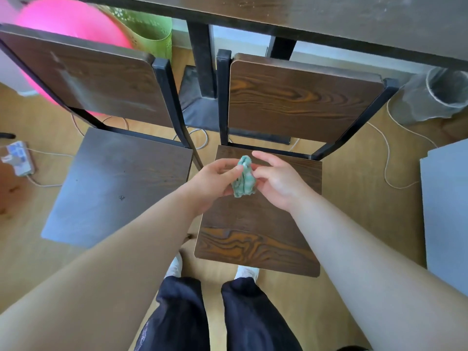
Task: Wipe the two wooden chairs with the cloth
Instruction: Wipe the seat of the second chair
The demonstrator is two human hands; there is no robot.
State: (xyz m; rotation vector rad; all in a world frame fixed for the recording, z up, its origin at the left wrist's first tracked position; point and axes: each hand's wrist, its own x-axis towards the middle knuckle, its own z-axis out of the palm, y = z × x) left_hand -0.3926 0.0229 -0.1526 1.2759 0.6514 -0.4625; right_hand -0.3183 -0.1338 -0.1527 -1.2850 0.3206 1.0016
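Two hands: the left hand (215, 181) and the right hand (278, 183) meet over the back part of the right chair's (258, 239) seat, with the cloth (243, 179) between them.
Left hand: thumb and curled fingers pinch the cloth's left side.
Right hand: thumb and curled fingers pinch the cloth's right side; the forefinger reaches out above it.
Cloth: green and white, bunched into an upright wad over the right chair's seat; whether it touches the wood cannot be told.
Right chair: dark wood-grain seat and backrest on a black metal frame.
Trousers (182, 315): dark, with pale shoes (174, 267) at the front edge of the right chair's seat.
Left chair (121, 178): just left of the right chair, same build, its seat dull and greyish under glare.
Table (329, 19): dark top on black legs, beyond the right chair's backrest.
Bin (435, 95): clear, on the floor to the right of the right chair's backrest.
Cord (387, 158): pale, looping over the floor right of the right chair.
Board (445, 211): grey, flat, farther right of the right chair.
Basket (149, 29): green, perforated, beyond the left chair.
Ball (68, 24): pink, large, left of the basket.
Power strip (17, 158): on the floor, far left of the right chair.
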